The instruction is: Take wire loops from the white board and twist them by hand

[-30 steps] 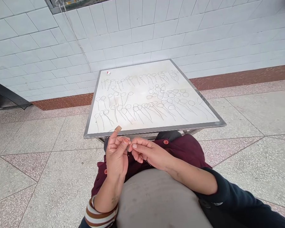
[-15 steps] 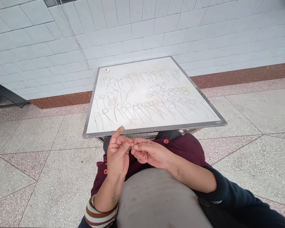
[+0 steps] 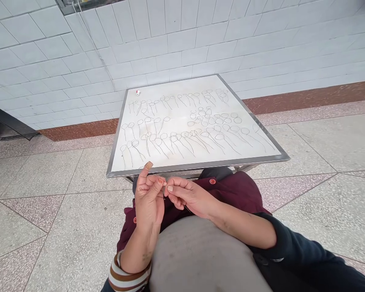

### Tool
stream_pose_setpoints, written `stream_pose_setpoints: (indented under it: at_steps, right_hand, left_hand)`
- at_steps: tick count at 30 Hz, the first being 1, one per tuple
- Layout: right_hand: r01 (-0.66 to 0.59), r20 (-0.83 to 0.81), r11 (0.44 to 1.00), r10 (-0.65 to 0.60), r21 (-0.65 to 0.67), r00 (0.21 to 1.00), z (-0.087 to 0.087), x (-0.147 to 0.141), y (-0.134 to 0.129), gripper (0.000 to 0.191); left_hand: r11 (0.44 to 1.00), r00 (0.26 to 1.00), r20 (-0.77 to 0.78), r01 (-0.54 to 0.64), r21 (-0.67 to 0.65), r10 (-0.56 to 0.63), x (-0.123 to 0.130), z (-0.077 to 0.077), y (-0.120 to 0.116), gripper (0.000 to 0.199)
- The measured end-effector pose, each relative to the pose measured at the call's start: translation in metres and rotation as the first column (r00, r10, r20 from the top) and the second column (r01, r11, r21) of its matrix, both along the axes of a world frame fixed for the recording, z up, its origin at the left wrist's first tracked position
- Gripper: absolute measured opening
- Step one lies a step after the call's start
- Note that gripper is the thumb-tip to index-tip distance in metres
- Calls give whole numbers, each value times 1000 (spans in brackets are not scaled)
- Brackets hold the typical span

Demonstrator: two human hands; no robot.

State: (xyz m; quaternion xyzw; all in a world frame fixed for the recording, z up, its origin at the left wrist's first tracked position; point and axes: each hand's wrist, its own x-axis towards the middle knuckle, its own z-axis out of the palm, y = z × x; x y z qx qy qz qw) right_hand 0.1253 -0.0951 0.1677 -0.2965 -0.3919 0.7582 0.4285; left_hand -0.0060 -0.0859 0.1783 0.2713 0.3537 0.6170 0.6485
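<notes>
My left hand [image 3: 148, 198] and my right hand [image 3: 190, 194] meet in front of my lap, just short of the table's near edge. Thumb and fingertips pinch together on both, closed on a very thin dark wire. A short end of this wire [image 3: 186, 208] shows below my right fingers; the pinched part is hidden between the fingertips. A raised left finger carries a tan wrap [image 3: 148, 165] at its tip. Beyond the hands, rows of thin looped wires [image 3: 205, 135] with long tails lie on the white table [image 3: 176, 159].
Small wire rings [image 3: 226, 118] are clustered at the table's middle right. A little white and red object [image 3: 138, 93] sits in the far left corner. The table has a grey metal rim and stands by a tiled wall [image 3: 182, 40]. Speckled floor [image 3: 91, 174] surrounds it.
Both hands have shifted slightly left, still pinched together. A dark wire end now shows under my right hand. The things on the table lie as before.
</notes>
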Motion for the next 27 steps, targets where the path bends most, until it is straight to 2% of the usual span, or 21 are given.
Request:
stream_pose_setpoints:
  at_steps: [5,11,14,16,20,22,27]
  right_hand:
    - [20,158,980,-51,197,986,4,1,-6,26]
    - [48,188,967,-97,252,977,10,-3,-12,29]
    - [103,249,953,-178,285,952,10,-3,-13,24]
    - [149,323,918,-276,367,905,10,-3,-13,21]
    - [179,383,805,-449,566,808,8,-1,-12,15]
    - [169,374,812,-428,559,823,6,-1,-13,11]
    - [83,342,893,-253,441,905,-1,1,-14,20]
  left_hand:
    - [1000,1000,9,-15,22,15,-2,6,-2,56]
    - [997,998,8,-59,53,58,-3,10,-3,51]
    - [996,998,-26,-49,80,52,-2,11,-4,50]
    - [994,995,-89,-43,105,52,-1,11,-6,50]
    - [992,985,-165,-35,119,55,-1,9,-8,52]
    - [993,989,-138,-32,112,48,-3,10,-8,55]
    - [991,990,-117,-65,115,79,-8,15,-5,56]
